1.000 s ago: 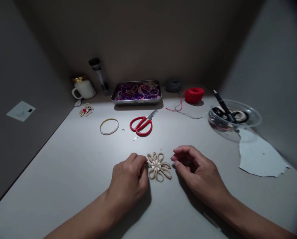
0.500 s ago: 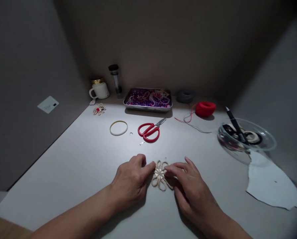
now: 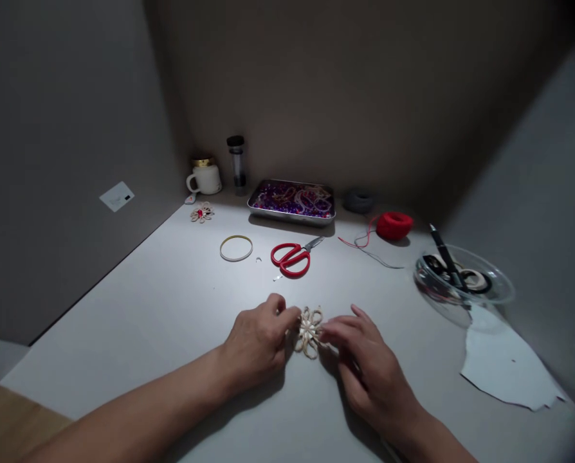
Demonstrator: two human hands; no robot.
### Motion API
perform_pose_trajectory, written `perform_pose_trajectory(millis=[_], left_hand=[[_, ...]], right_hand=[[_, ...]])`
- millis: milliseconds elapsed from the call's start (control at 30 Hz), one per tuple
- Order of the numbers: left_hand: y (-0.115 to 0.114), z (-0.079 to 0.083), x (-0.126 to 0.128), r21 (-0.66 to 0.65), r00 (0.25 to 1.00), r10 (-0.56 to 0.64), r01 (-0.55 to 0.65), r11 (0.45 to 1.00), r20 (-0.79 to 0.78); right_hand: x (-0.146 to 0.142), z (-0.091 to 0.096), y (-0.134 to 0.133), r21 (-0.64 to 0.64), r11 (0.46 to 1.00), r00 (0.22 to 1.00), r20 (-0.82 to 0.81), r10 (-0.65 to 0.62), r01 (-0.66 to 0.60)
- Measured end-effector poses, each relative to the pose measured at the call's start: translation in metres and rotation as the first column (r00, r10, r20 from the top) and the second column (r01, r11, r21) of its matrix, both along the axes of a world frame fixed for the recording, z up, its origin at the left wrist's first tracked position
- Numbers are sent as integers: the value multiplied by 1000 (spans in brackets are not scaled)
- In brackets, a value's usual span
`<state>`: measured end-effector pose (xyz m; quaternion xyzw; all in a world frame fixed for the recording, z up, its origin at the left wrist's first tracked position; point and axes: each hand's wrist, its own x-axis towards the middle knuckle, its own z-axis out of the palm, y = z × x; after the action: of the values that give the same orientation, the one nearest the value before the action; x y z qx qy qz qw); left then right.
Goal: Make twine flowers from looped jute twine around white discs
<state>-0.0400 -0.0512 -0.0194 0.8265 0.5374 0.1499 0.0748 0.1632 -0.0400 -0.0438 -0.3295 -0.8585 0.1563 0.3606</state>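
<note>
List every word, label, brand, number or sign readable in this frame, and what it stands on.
No text can be read for certain.
White card on the left wall: faint print and a small dark block, too small to read.
Small white piece beside the mug: a reddish mark, too small to make out.
</note>
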Motion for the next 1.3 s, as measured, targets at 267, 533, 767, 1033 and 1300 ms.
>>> perform_pose_trajectory(millis=[267,533,767,1033,1300], left_hand=[[-3,4,-4,68,986,89,-100,993,144],[-9,27,-5,-117,985,-170,169,979,0],[-6,11,-19,-110,920,-384,375,920,-74],[1,-12,-28,174,897,-438,440,881,-55],[0,-26,-32,303,906,-419,415,858,-56]], right_hand=[[5,-1,0,-37,997,997,41,64,-62],[10,5,1,-54,991,987,96,127,-123],[7,17,0,-97,981,937,291,192,-170],[6,21,0,-160,972,918,332,217,-172],[19,10,-16,-114,987,982,133,132,-117]])
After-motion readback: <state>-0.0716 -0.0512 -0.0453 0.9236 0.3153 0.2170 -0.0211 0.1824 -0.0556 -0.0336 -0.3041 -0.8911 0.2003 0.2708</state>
